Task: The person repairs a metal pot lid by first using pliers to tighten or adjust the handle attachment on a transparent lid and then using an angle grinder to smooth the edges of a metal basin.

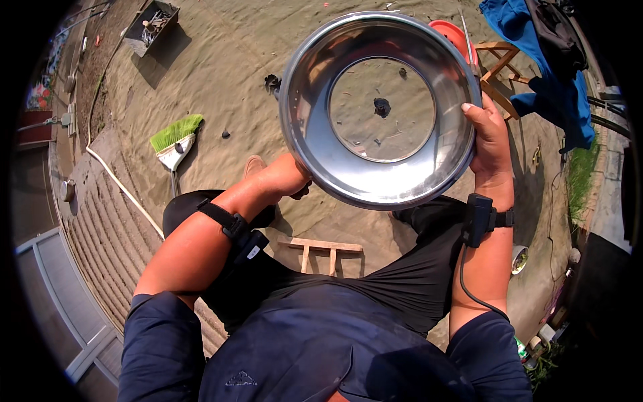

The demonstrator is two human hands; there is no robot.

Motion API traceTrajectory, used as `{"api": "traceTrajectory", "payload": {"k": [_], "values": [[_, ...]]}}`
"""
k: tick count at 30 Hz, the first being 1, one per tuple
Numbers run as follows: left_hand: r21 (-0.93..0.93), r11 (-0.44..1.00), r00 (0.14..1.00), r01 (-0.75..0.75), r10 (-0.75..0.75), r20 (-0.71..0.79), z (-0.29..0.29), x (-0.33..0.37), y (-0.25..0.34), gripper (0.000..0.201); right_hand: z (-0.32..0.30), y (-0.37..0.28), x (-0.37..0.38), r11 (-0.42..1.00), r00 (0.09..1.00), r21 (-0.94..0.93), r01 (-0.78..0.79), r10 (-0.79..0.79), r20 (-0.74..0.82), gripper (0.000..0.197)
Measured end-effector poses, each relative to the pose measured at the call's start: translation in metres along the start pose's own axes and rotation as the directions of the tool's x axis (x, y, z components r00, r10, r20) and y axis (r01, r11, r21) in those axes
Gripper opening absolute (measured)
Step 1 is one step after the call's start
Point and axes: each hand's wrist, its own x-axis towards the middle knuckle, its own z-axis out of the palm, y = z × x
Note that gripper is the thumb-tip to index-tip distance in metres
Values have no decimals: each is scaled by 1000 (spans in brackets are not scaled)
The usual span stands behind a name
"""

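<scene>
A large round stainless steel basin (315, 151) is tilted in front of me above the ground. Its round middle looks sandy brown with dark lumps; I cannot tell whether I see through it or at its bottom. My right hand (489, 130) grips the right rim, thumb on the inner side and fingers behind. At the lower left rim, my left hand (288, 177) is closed and partly behind the basin. Its curled fingers are in shadow, so what they hold is hidden.
A small wooden stool (321, 246) stands between my legs. A green-bristled broom (175, 144) lies left, with a dark bin (151, 28) of tools beyond. Far right are a wooden folding stand (499, 70), a red dish (455, 37) and blue cloth (559, 87). A pale hose (120, 177) runs along the left.
</scene>
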Motion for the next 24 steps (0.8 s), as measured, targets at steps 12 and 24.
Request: {"api": "traceTrajectory", "payload": {"k": [12, 24], "values": [[-3, 999, 968, 50, -49, -246, -28, 10, -12, 17, -2, -8, 0, 979, 990, -165, 123, -133, -50, 45], [-182, 944, 958, -276, 287, 32, 4, -34, 53, 33, -32, 9, 6, 732, 964, 643, -225, 71, 257, 29]]}}
